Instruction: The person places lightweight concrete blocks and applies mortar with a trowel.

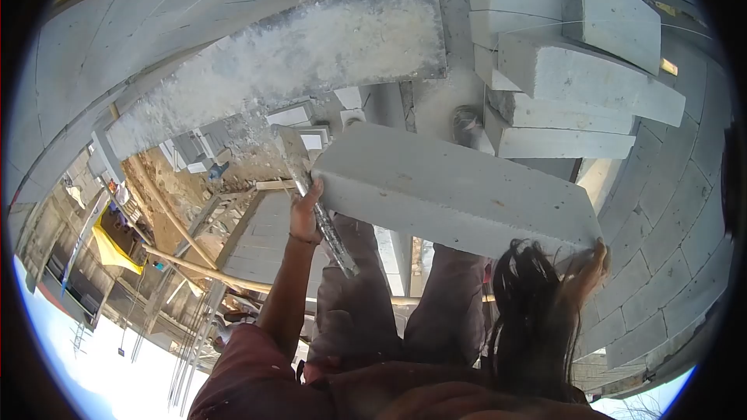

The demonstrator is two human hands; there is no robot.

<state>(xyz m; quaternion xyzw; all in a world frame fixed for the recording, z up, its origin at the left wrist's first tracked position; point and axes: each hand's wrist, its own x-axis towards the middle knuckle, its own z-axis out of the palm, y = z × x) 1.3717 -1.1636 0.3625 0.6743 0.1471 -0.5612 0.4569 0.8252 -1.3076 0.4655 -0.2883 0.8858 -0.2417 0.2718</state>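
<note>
A long grey block [459,187] is held level in front of my legs. My left hand [306,214] grips its left end, fingers wrapped against the edge. My right hand [585,276] holds the opposite end, partly hidden behind dark hair that hangs over the forearm. Beside my left hand a metal pole [331,237], spattered with mortar, slants down past the block's left end. The underside of the block and some of my fingers are out of sight.
A stack of grey blocks [576,70] stands at the upper right. A mortar-stained plank [311,47] stretches across the upper left. Block walls [669,210] curve round the right side. Bamboo poles [206,271] and a lower building area lie at the left.
</note>
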